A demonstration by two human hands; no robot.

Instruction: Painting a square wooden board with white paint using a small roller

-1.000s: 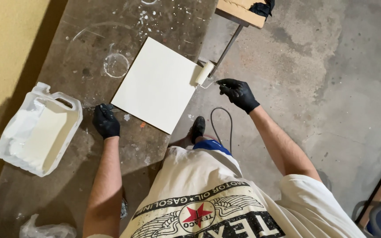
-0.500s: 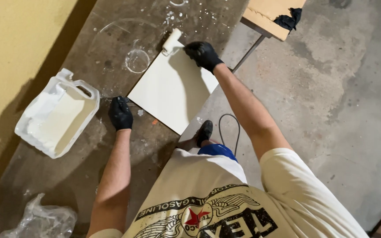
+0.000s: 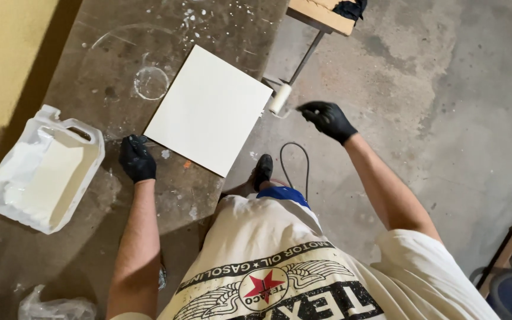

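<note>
just the one head cam, looking pretty much straight down past the person's chest, arm's reach from the left hand (image 3: 137,160) and right hand (image 3: 327,120), table (image 3: 90,237) under the left hand, concrete floor (image 3: 445,118) under the right

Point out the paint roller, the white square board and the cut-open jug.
paint roller (image 3: 280,98), head view, on the white roller sleeve.
white square board (image 3: 208,110), head view, on the middle of its painted face.
cut-open jug (image 3: 42,169), head view, on the paint-coated inside wall.
</note>
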